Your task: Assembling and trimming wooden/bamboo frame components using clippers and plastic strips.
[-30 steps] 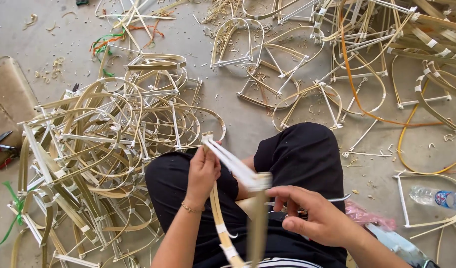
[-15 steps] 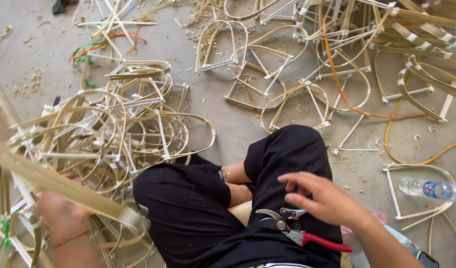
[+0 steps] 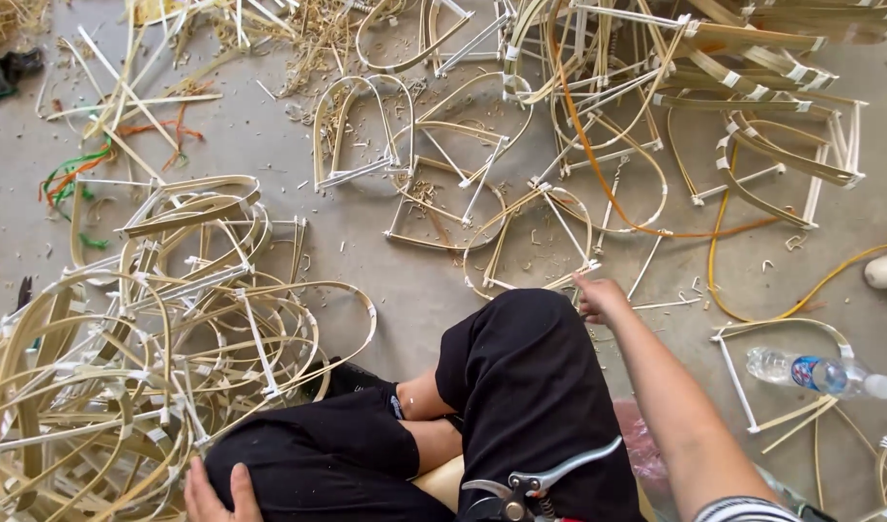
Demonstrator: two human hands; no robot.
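The right hand [image 3: 601, 298] reaches past the knee, fingers closing on a bent bamboo frame [image 3: 530, 242] lying on the floor [image 3: 405, 290]; the left hand [image 3: 216, 491] rests flat and empty on the thigh

Bare grey concrete floor [image 3: 386, 280] fills the frame, dusted with pale shavings and splinters, thickest toward the upper left; flat, even daylight.
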